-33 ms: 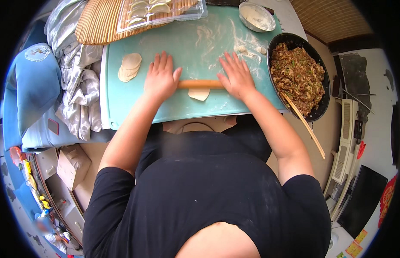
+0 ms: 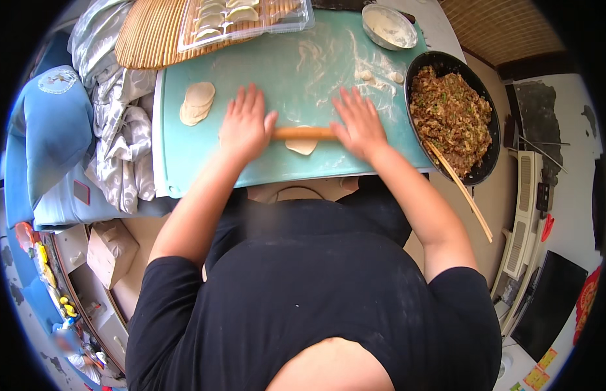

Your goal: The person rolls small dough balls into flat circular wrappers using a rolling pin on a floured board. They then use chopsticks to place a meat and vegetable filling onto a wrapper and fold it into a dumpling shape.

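Note:
A wooden rolling pin [image 2: 305,133] lies crosswise on the green board [image 2: 251,65], over a thin round dough wrapper [image 2: 301,147] that shows on both sides of it. My left hand [image 2: 245,127] rests flat on the pin's left end, fingers stretched out. Over the right end lies my right hand [image 2: 361,130], palm down and fingers spread. Neither hand wraps round the pin. Left of my left hand sits a small stack of rolled wrappers [image 2: 197,103]. Beyond my right hand are small dough lumps [image 2: 366,75] in scattered flour.
A black pan of minced filling [image 2: 451,120] stands at the right, with chopsticks [image 2: 460,189] leaning over its near rim. A metal bowl of flour [image 2: 389,27] is at the far right. Shaped dumplings fill a clear plastic tray [image 2: 251,29] on a slatted mat [image 2: 150,39]. Grey cloth [image 2: 124,130] borders the left.
Both hands and the rolling pin have shifted slightly toward me. More of the wrapper's far edge now shows beyond the pin.

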Demonstrator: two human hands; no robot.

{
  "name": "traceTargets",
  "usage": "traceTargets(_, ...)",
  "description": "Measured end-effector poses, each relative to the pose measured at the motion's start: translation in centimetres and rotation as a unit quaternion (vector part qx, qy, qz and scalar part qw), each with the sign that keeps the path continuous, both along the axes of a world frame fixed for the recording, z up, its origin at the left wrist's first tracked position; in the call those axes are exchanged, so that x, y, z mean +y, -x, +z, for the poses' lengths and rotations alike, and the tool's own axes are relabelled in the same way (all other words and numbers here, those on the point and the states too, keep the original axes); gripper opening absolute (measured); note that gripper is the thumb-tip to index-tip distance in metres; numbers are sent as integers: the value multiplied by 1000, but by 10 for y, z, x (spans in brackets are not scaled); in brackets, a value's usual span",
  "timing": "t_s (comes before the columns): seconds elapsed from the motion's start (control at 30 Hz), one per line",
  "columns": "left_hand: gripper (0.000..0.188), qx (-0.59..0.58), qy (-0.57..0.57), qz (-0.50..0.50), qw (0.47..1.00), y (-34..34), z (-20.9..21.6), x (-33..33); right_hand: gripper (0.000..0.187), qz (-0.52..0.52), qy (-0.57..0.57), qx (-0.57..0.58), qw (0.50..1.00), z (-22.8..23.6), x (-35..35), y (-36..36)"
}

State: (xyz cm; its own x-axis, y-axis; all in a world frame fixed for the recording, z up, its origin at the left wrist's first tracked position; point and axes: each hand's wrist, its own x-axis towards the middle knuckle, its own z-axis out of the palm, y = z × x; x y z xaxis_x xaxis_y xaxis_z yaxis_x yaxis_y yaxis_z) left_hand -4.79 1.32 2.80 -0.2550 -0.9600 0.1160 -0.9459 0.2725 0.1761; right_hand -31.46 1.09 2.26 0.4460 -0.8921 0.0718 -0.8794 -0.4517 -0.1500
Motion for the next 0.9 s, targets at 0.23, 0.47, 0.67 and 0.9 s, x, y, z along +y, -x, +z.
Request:
traceTargets(0.23, 56, 20, 3, 12, 1000, -20, -17, 19, 56, 71, 25, 33, 997, 10, 9, -17)
traceTargets(0.47, 57, -41, -16, -11, 999, -11, -5, 25, 59, 43, 0, -1, 999, -2, 21, -2)
traceTargets(0.67, 57, -9, 36, 71, 997, -26, -23, -10, 57, 32, 13, 34, 999, 12, -11, -30)
traceTargets(0.9, 55, -37, 30, -31, 998, -19, -13, 52, 61, 97, 13, 51, 994, 2, 50, -3)
